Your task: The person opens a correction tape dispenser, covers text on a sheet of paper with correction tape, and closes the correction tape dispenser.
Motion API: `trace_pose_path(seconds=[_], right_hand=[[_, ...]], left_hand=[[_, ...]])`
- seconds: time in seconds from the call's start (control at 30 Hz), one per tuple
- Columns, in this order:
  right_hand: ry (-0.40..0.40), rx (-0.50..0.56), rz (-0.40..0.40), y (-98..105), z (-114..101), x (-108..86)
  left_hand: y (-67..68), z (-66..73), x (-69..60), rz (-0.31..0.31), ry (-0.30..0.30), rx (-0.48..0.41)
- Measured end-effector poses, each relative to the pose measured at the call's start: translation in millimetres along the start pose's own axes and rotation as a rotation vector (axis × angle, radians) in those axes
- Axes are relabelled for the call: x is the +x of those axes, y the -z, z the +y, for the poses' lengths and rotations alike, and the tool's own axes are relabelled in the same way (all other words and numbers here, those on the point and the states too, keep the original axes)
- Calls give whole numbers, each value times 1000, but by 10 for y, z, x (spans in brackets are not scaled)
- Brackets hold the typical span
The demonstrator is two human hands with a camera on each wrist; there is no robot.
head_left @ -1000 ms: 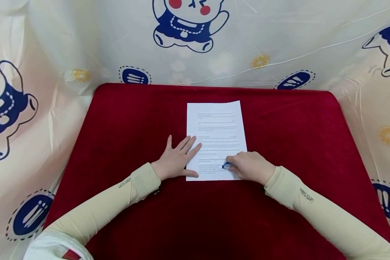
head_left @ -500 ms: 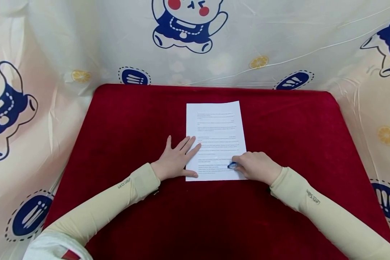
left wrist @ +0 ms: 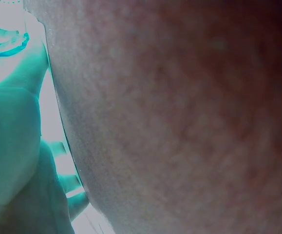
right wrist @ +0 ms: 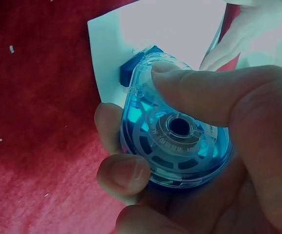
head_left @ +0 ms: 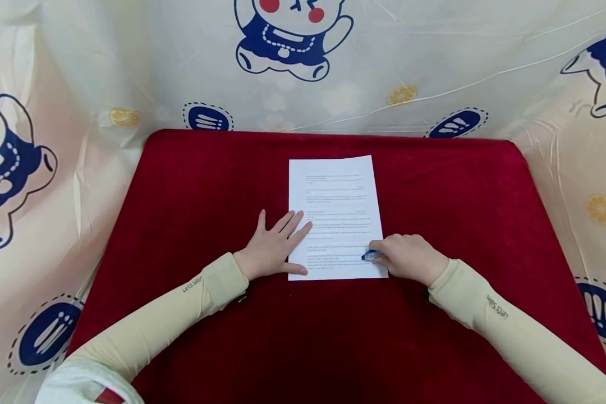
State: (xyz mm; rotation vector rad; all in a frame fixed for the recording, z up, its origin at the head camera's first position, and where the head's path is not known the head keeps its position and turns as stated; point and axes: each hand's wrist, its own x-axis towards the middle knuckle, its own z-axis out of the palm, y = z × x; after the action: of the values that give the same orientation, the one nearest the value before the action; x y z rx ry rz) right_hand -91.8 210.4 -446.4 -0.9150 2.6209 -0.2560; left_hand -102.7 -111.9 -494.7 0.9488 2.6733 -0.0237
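Note:
A printed sheet of white paper lies on the table. My left hand rests flat with fingers spread, pressing the sheet's lower left part. In the right hand I grip a clear blue correction tape, thumb on one face and fingers curled round the other side. Its blue tip is at the paper, over the lower lines of text near the right edge; exact contact is hard to tell. The left wrist view is mostly blurred skin, with the tinted left hand at its left side.
A dark red velvet cloth covers the table, with small white specks visible in the right wrist view. A pale curtain with cartoon prints hangs behind and at both sides.
My right hand has slid rightward along the lower text with the correction tape, nearing the sheet's right edge. The left hand and the paper have stayed in place.

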Motion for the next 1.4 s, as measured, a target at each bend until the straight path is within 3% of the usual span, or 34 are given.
trace_pose_path(seconds=[1.0, 1.4], right_hand=[[-59, -4, -8, 0, 177, -144], [46, -139, 110, 38, 50, -143]], left_hand=[[-11, -13, 1, -2, -1, -4], [3, 12, -40, 33, -23, -5]])
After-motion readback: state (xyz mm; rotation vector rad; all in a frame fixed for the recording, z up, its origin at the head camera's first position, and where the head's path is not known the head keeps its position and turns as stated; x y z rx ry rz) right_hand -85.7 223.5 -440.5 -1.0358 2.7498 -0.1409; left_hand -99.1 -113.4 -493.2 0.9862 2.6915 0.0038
